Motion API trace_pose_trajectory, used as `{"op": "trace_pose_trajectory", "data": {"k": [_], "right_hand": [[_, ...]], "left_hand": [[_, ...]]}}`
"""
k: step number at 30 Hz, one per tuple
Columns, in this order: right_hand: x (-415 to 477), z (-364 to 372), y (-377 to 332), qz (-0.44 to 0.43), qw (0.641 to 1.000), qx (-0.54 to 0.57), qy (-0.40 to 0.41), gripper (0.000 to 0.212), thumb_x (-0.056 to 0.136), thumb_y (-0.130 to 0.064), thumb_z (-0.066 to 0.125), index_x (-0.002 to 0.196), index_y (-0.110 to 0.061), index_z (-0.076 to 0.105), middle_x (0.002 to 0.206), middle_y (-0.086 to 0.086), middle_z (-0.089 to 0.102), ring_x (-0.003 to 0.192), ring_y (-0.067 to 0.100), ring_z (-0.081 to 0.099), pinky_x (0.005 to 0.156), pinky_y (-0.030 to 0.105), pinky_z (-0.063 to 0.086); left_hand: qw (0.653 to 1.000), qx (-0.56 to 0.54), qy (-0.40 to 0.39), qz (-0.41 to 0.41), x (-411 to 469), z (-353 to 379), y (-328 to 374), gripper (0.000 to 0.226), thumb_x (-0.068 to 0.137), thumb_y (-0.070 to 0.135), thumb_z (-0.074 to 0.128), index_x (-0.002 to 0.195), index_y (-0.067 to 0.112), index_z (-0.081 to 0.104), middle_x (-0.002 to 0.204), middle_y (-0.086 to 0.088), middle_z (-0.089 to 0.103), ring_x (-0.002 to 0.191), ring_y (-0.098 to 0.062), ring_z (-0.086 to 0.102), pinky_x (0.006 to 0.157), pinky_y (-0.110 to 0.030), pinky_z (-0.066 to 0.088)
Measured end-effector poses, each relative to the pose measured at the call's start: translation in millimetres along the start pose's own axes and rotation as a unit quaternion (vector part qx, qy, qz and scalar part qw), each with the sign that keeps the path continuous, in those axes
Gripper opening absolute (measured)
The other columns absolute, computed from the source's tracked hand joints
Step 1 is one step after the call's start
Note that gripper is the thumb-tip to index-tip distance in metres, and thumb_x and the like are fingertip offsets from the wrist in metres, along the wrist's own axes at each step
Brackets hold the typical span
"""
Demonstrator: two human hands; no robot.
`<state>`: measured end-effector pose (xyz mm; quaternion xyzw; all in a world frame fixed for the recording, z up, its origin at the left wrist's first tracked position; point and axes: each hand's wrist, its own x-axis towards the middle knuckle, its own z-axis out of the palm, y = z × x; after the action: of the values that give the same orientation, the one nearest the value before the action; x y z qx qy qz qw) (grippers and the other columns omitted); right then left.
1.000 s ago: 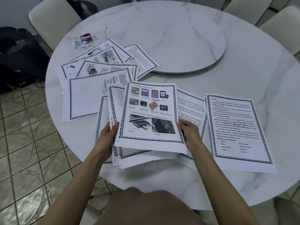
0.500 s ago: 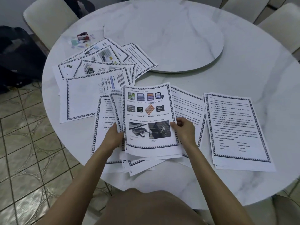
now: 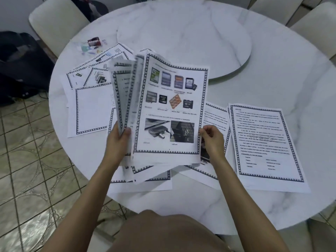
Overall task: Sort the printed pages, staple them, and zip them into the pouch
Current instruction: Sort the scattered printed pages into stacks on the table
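— Pages: where are they?
— A fanned bunch of printed pages (image 3: 125, 91) is held clear of the bench (image 3: 272, 70), above its near edge and tilted up toward the camera. The top page (image 3: 172, 106) faces up and shows colour pictures of memory cards and USB plugs.
— Who holds it?
— The left hand (image 3: 118, 142) grips the bunch at its lower left, fingers (image 3: 116, 130) clamped round the sheets and thumb on the front. The right hand (image 3: 213, 142) is at the top page's right edge, where its curled fingers (image 3: 209, 130) pinch that edge.
— And the rest?
— Loose pages (image 3: 151, 177) lie overlapping under the bunch by the near edge. A neat stack (image 3: 263, 142) of text pages lies toward the right edge. A spread of pages (image 3: 91, 110) lies toward the left edge. Near the far left edge sits a small red object (image 3: 93, 42) among bits too small to name. A round turntable (image 3: 183, 33) sits at the bench's middle.
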<state>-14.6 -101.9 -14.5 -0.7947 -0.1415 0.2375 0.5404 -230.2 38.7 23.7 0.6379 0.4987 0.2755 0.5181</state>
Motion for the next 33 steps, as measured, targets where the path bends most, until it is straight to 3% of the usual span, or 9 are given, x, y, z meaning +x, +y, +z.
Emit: {"op": "trace_pose_trajectory", "data": {"k": [4,7,9,11,16,21,25,27,33], "right_hand": [[9,-16,3,0.023,0.999,0.012,0.034,0.007,0.094,-0.016,0.053,0.096,-0.009,0.053,0.081,0.001,0.059,0.038,0.007,0.047,0.038,0.018,0.043],[13,-31,10,0.028,0.998,-0.004,0.058,0.012,0.093,-0.012,0.052,0.103,-0.005,0.055,0.081,0.003,0.061,0.058,0.011,0.053,0.046,0.014,0.047],[13,-39,15,0.032,0.996,-0.02,0.08,0.016,0.092,-0.009,0.054,0.106,-0.003,0.058,0.097,0.011,0.064,0.078,0.016,0.057,0.07,0.021,0.05],[11,-46,19,0.037,0.994,-0.031,0.103,0.017,0.09,-0.006,0.055,0.105,0.0,0.06,0.105,0.013,0.063,0.09,0.016,0.056,0.083,0.025,0.045],[2,-59,28,0.043,0.986,-0.07,0.148,0.018,0.09,-0.005,0.053,0.106,-0.001,0.061,0.104,0.011,0.064,0.089,0.017,0.056,0.075,0.017,0.041],[-8,-62,34,0.033,0.978,-0.12,0.166,0.017,0.089,-0.003,0.054,0.103,-0.001,0.062,0.1,0.014,0.066,0.084,0.017,0.054,0.077,0.024,0.041],[-12,-64,32,0.009,0.976,-0.152,0.159,0.013,0.086,-0.001,0.058,0.098,0.002,0.063,0.087,0.012,0.064,0.079,0.018,0.054,0.061,-0.001,0.034],[-15,-65,29,-0.003,0.974,-0.166,0.154,0.012,0.085,0.002,0.058,0.096,0.004,0.063,0.082,0.01,0.061,0.077,0.018,0.053,0.056,-0.005,0.031],[-27,-63,26,-0.032,0.961,-0.231,0.146,0.011,0.085,0.002,0.057,0.093,0.003,0.065,0.089,0.014,0.065,0.079,0.017,0.053,0.07,0.012,0.037]], "left_hand": [[0.998,-0.039,0.058,-0.01,4,-22,0,0.033,0.099,0.013,0.039,0.132,0.011,0.044,0.121,-0.002,0.053,0.11,-0.02,0.051,0.098,-0.034,0.041],[0.995,-0.051,0.089,-0.009,7,-43,-4,0.033,0.099,0.011,0.038,0.132,0.009,0.043,0.119,-0.003,0.053,0.108,-0.021,0.052,0.093,-0.035,0.043],[0.991,-0.057,0.117,-0.013,8,-55,-7,0.034,0.099,0.011,0.038,0.132,0.006,0.042,0.12,-0.005,0.053,0.105,-0.019,0.051,0.088,-0.031,0.042],[0.988,-0.048,0.143,-0.016,10,-65,-8,0.035,0.099,0.014,0.039,0.132,0.005,0.042,0.123,-0.006,0.053,0.105,-0.018,0.05,0.087,-0.03,0.041],[0.985,-0.054,0.161,-0.023,24,-84,-16,0.035,0.099,0.016,0.038,0.134,0.011,0.042,0.133,-0.006,0.051,0.119,-0.023,0.051,0.096,-0.033,0.042],[0.99,-0.034,0.137,-0.021,26,-78,-11,0.036,0.1,0.019,0.037,0.135,0.013,0.041,0.127,-0.001,0.052,0.116,-0.02,0.05,0.097,-0.037,0.041],[0.992,-0.067,0.106,-0.015,39,-69,-13,0.038,0.099,0.015,0.037,0.136,0.007,0.04,0.135,-0.007,0.05,0.121,-0.024,0.049,0.099,-0.036,0.041],[0.993,-0.076,0.086,-0.009,42,-63,-10,0.038,0.1,0.013,0.037,0.137,0.007,0.039,0.133,-0.004,0.05,0.117,-0.02,0.05,0.098,-0.033,0.041],[0.995,-0.088,0.04,0.0,49,-54,-5,0.036,0.1,0.015,0.038,0.135,0.01,0.041,0.126,0.001,0.052,0.116,-0.021,0.051,0.102,-0.039,0.04]]}}
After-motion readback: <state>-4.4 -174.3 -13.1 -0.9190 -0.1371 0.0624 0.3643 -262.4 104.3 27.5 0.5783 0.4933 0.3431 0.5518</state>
